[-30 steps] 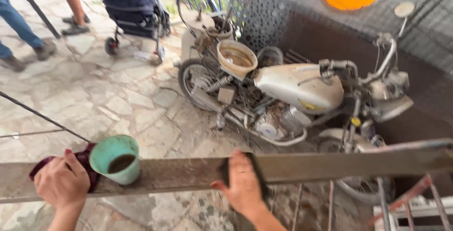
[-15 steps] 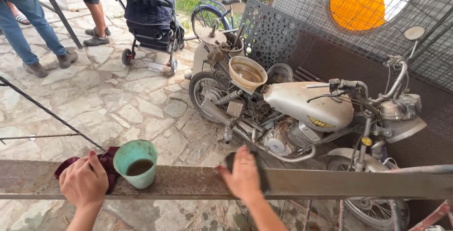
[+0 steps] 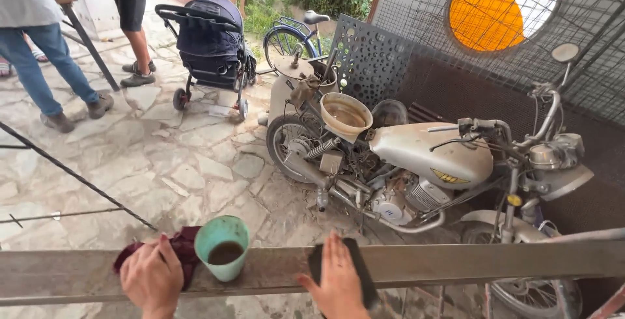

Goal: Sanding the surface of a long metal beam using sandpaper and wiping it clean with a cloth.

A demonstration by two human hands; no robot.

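Note:
A long grey metal beam runs across the bottom of the view. My left hand presses a dark red rag onto the beam, right beside a small green cup of dark liquid standing on it. My right hand lies flat, fingers spread, on a dark rectangular pad against the beam's face.
Beyond the beam stands an old dusty motorcycle with a basin on its seat. A dark blue stroller, a bicycle and two standing people are on the stone paving. Thin metal rods cross at left.
The view has tilted upward, showing more of the yard. My right hand has shifted slightly along the beam with the pad; my left hand stays on the rag.

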